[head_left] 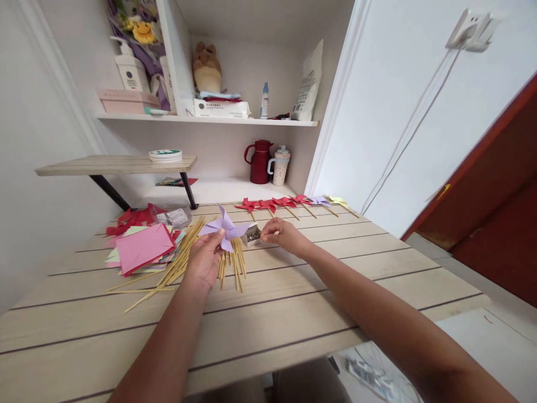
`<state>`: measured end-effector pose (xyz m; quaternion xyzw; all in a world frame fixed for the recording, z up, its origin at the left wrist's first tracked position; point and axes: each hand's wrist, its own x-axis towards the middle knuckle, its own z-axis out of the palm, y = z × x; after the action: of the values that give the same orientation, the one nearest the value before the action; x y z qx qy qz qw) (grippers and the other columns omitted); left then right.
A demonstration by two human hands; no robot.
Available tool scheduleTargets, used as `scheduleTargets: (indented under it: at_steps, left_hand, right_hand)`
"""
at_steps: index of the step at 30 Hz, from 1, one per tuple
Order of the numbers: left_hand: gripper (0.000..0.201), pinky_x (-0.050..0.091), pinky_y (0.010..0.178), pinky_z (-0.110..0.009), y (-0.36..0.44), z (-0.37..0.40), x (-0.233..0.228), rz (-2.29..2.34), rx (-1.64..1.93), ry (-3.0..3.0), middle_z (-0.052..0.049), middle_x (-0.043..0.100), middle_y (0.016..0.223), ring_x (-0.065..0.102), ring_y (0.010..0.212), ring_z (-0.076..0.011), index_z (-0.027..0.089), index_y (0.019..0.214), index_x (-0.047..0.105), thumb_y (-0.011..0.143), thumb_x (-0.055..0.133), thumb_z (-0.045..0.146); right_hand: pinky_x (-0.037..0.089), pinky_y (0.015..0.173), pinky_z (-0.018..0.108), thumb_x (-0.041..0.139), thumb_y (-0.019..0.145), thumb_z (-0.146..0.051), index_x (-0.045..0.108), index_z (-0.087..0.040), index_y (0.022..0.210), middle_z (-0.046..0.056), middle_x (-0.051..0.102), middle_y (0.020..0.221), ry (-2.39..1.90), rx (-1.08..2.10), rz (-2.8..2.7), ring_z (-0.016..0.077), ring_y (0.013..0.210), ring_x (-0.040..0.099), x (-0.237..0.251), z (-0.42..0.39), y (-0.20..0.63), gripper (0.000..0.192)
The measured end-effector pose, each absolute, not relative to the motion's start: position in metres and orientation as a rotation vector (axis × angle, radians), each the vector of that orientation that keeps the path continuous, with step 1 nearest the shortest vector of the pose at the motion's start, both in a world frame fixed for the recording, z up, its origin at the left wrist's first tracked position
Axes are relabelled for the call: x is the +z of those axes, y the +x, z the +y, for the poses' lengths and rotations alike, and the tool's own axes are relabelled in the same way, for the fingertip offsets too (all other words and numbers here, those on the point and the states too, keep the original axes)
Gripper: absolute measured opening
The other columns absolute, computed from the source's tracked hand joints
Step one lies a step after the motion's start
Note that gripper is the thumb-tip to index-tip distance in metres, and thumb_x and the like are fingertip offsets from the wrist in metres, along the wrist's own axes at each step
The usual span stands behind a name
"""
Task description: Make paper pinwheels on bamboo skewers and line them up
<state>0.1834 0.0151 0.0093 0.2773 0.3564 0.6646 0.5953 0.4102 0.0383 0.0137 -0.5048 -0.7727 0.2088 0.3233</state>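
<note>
A purple paper pinwheel [227,225] is pinched between the thumb and fingers of my left hand [205,257], above the wooden table. My right hand [282,234] is at the right edge of a small open box [251,235] holding small dark metal pieces. Its fingertips are pressed together, and whatever may be between them is too small to make out. Thin wooden sticks [180,260] lie in a loose pile under and to the left of my left hand. Several finished pinwheels on sticks, red [284,202], purple [320,200] and yellow [337,200], lie in a row behind my right hand.
Stacked coloured paper sheets [145,247] and a clear plastic package [174,217] lie at the left. A raised wooden stand [104,163] overhangs the table's back left. Along the back, a red jug [260,162] and a lidded cup [280,167] stand below a shelf [210,120].
</note>
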Motion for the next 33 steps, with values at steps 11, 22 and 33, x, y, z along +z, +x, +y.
scheduleTargets:
  at_steps: [11, 22, 33]
  left_hand:
    - [0.034, 0.049, 0.069, -0.024, 0.191, 0.012, 0.006, 0.849, 1.438, 0.783, -0.007, 0.075, 0.079, 0.066, 0.071, -0.0141, 0.011, 0.078, 0.074, 0.053, 0.093, 0.023]
    - [0.036, 0.051, 0.069, -0.025, 0.192, 0.013, 0.006, 0.876, 1.428, 0.808, -0.006, 0.075, 0.081, 0.067, 0.075, -0.0150, 0.013, 0.078, 0.074, 0.051, 0.095, 0.024]
    - [0.029, 0.051, 0.076, -0.025, 0.195, 0.014, 0.005, 0.876, 1.569, 0.776, -0.007, 0.076, 0.080, 0.068, 0.074, -0.0142, 0.011, 0.078, 0.075, 0.056, 0.090, 0.022]
  right_hand:
    - [0.050, 0.081, 0.025, 0.066, 0.086, -0.018, 0.079, -0.020, 0.086, 0.004, 0.070, 0.091, -0.975, 0.910, -2.400, 0.0152, 0.084, 0.064, 0.004, 0.011, 0.424, 0.013]
    - [0.050, 0.076, 0.027, 0.065, 0.086, -0.024, 0.077, -0.021, 0.095, 0.004, 0.074, 0.090, -1.058, 0.921, -2.188, 0.0165, 0.080, 0.066, -0.002, 0.004, 0.432, 0.015]
    - [0.044, 0.068, 0.027, 0.063, 0.088, -0.038, 0.070, -0.020, 0.099, 0.001, 0.065, 0.081, -1.040, 0.933, -1.719, 0.0147, 0.072, 0.055, 0.002, -0.008, 0.411, 0.023]
